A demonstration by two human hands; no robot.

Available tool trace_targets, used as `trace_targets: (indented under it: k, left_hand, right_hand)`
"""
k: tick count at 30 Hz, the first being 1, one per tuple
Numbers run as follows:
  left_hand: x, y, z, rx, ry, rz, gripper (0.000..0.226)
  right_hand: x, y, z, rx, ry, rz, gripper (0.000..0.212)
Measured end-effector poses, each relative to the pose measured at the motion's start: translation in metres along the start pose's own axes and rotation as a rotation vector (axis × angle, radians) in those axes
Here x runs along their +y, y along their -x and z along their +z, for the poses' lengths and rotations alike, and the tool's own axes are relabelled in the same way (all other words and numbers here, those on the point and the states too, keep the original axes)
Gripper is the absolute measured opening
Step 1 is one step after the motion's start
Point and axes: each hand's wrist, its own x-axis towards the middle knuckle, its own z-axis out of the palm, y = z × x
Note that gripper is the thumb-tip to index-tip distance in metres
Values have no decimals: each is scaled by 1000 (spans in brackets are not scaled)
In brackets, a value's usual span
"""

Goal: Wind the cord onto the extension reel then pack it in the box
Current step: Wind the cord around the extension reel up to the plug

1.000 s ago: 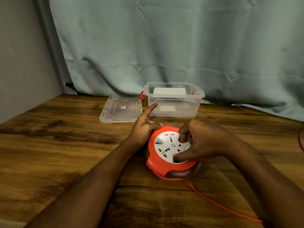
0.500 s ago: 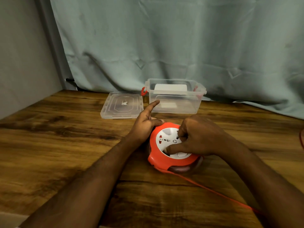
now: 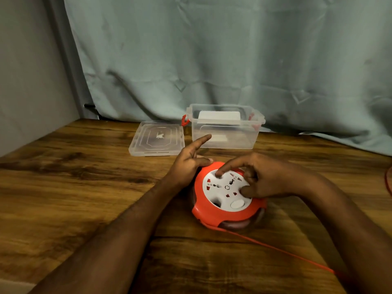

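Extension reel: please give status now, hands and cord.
Left hand steadies reel rim, forefinger raised. Right hand fingers on white socket face. Cord trails off right, unwound. Box open, nothing blocking.

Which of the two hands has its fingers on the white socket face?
The right hand: its fingers press the reel's white face. The left hand only steadies the orange rim.
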Motion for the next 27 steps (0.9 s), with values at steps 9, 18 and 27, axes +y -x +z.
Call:
trace_targets:
  k: [9, 18, 27]
  left_hand:
    - [3, 1, 0, -30, -11, -4, 66]
    - [5, 3, 0, 16, -31, 1, 63]
    - [-3, -2, -1, 135, 17, 14, 58]
  right_hand:
    - [-5, 8, -8, -54, -42, 45, 51]
    - [-12, 5, -1, 85, 176, 107, 59]
    - [-13, -6, 14, 240, 358, 72, 64]
